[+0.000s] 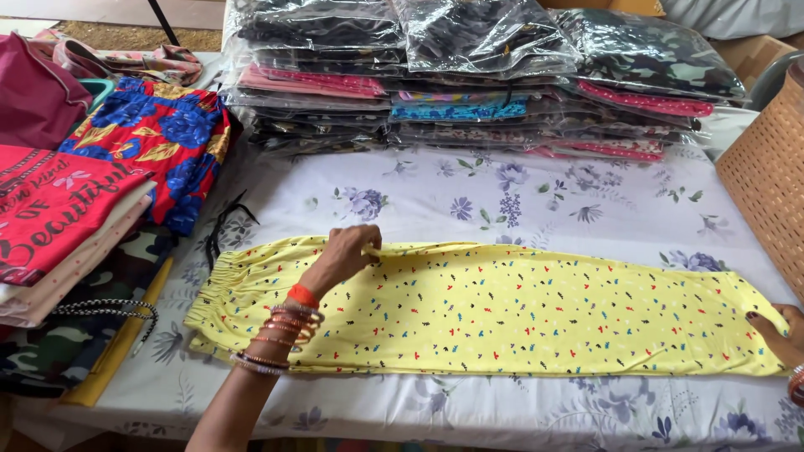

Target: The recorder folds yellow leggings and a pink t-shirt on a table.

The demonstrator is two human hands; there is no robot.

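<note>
Left hand [345, 255] grip pinching yellow printed trousers [502, 310], right hand [779, 331] grip holding their hem

bare floral cloth [586, 201] ahead, bagged stacks [469, 84] behind, basket [766, 167] right

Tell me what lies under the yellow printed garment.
The yellow printed garment lies flat on a white floral tablecloth, seen all round it. The cloth directly beneath is covered.
</note>
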